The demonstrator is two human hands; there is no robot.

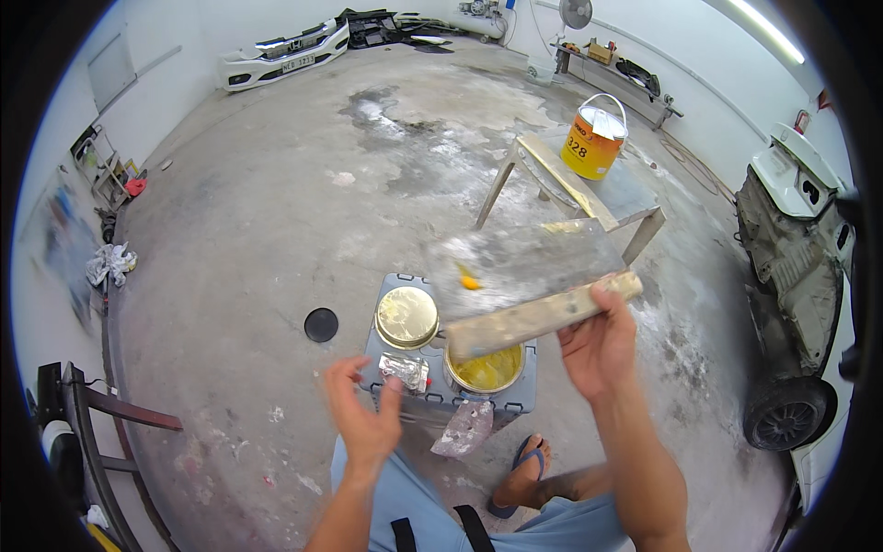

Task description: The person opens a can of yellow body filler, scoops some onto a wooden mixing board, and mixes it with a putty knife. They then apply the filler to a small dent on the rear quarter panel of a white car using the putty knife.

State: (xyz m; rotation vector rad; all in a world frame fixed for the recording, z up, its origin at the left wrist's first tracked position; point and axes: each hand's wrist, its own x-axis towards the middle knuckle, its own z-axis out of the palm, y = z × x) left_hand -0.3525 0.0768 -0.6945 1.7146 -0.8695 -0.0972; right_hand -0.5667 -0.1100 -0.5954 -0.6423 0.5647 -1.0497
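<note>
Wood-edged board [531,269]: right hand [598,345] | left hand [365,411]: open, apart (edge overlaps tin [467,388])

Motion blurs the flat grey board with its pale wooden strip [543,262] near the centre; the strip hides the back rim of the round metal tin of yellow paste [487,370] at five o'clock. At seven, the bare left hand [363,419] has smeared fingers. The dark, stripped car body [793,248] at three runs out of view.

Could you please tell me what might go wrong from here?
The yellow-orange dab on the board might slide off if the right hand tips it too far.
The board's wooden strip overlaps the open tin in this view, so they could bump.
Drips might land on the foot, exposed in its flip-flop.
</note>
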